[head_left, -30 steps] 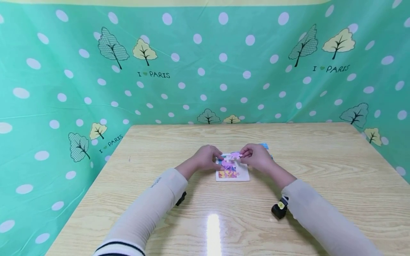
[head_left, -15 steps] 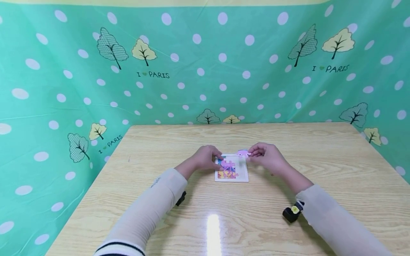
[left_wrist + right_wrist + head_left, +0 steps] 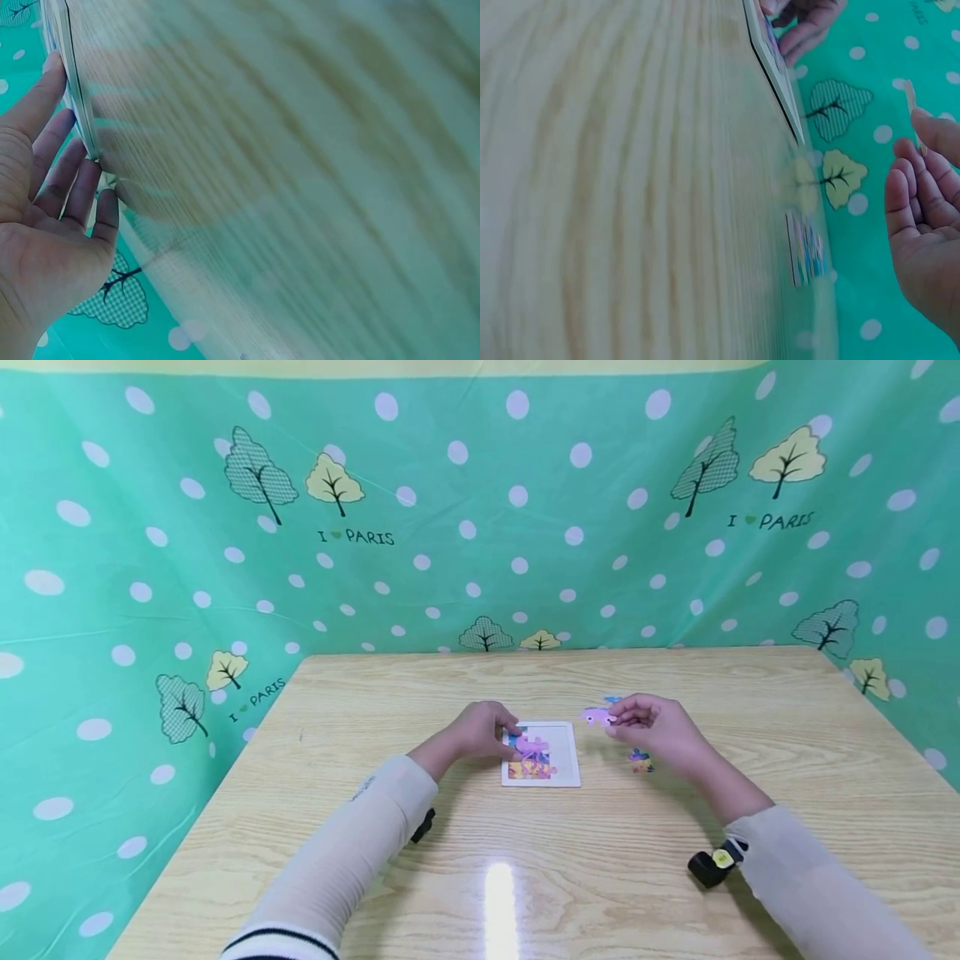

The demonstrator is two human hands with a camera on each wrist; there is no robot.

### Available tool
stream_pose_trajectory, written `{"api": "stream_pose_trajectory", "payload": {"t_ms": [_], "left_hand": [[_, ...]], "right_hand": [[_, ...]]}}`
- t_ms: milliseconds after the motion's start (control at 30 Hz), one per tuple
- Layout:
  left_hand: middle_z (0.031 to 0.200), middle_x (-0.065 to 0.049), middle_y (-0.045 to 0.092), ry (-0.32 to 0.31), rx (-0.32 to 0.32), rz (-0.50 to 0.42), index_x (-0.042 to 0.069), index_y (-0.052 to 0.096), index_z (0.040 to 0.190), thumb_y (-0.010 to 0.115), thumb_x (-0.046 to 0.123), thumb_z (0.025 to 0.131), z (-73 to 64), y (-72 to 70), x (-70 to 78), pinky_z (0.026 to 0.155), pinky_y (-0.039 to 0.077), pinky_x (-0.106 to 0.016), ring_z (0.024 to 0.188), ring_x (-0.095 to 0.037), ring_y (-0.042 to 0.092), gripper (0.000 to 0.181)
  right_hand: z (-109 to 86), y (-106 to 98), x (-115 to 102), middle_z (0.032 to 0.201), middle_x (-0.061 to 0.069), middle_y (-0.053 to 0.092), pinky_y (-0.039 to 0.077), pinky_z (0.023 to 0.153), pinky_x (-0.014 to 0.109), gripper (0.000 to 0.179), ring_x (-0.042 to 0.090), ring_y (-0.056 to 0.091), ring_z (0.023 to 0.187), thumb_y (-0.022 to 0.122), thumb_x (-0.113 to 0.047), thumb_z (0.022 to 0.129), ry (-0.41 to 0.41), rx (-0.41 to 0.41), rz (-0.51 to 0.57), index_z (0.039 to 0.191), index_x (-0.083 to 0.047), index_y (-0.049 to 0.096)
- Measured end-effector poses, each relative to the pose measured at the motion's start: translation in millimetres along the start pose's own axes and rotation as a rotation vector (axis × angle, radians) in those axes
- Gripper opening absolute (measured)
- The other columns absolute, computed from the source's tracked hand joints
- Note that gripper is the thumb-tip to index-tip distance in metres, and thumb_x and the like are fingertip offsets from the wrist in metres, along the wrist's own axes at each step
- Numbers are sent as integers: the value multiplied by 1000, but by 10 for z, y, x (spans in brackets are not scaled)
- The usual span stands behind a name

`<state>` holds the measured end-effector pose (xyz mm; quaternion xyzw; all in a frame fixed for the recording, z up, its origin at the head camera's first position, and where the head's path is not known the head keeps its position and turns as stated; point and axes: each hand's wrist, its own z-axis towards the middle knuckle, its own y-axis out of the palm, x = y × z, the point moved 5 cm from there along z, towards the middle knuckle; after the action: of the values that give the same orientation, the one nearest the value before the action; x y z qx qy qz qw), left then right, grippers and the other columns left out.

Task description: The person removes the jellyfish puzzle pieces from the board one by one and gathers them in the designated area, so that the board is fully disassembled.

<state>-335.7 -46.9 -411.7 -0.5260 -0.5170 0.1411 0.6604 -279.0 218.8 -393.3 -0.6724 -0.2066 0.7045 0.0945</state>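
A puzzle frame (image 3: 564, 758) with a white base lies flat near the middle of the table. Its left part carries joined pieces (image 3: 534, 768) in pink, yellow and blue; the right part shows bare white. My left hand (image 3: 483, 729) rests at the frame's left side, thumb and fingers extended and touching it, as the left wrist view also shows. Raised off the table to the right of the frame, a pink puzzle piece (image 3: 597, 717) with a printed eye is pinched between thumb and fingers of my right hand (image 3: 662, 728). The right wrist view shows this piece edge-on.
Beyond the right hand lies a blue loose piece (image 3: 612, 699), partly hidden. A yellow and purple loose piece (image 3: 641, 762) sits below that hand. Behind the wooden table (image 3: 420, 677) hangs a green dotted cloth (image 3: 420, 518). Black cameras are strapped to both wrists.
My right hand has carried the pink puzzle piece from over the frame out to the right, uncovering the frame's white right part and the loose pieces. My left hand has stayed in place.
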Motion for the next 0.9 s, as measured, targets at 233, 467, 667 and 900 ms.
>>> {"api": "stream_pose_trajectory", "payload": {"t_ms": [233, 467, 667, 900], "left_hand": [[121, -3, 65, -7, 4, -2, 13, 76, 100, 88, 29, 72, -8, -24, 16, 106, 38, -36, 118, -24, 55, 34], [121, -4, 64, -4, -3, -14, 14, 76, 99, 88, 29, 72, 3, -15, 13, 106, 38, -36, 118, -24, 55, 33], [121, -4, 64, -3, -1, -22, 13, 76, 99, 88, 29, 72, -1, -12, 5, 106, 38, -37, 118, -24, 55, 33], [121, -2, 64, -15, -6, -11, 14, 76, 101, 88, 29, 73, 8, 7, -8, 105, 38, -35, 117, -23, 55, 33]], "right_hand": [[-59, -148, 41, 104, 15, 62, 53, 77, 24, 36, 19, 60, 92, 77, -20, 86, -37, 25, 11, 112, 0, 63], [-85, -314, 166, 104, 13, 63, 52, 78, 22, 36, 16, 60, 92, 75, -21, 88, -32, 69, -11, 113, 1, 62], [-75, -471, 311, 106, 10, 63, 51, 78, 20, 41, 15, 59, 93, 75, -29, 88, -1, 98, -50, 114, -1, 62], [-66, -630, 408, 106, 10, 63, 52, 77, 21, 43, 13, 59, 92, 75, -28, 87, 16, 115, -85, 117, 0, 61]]}}
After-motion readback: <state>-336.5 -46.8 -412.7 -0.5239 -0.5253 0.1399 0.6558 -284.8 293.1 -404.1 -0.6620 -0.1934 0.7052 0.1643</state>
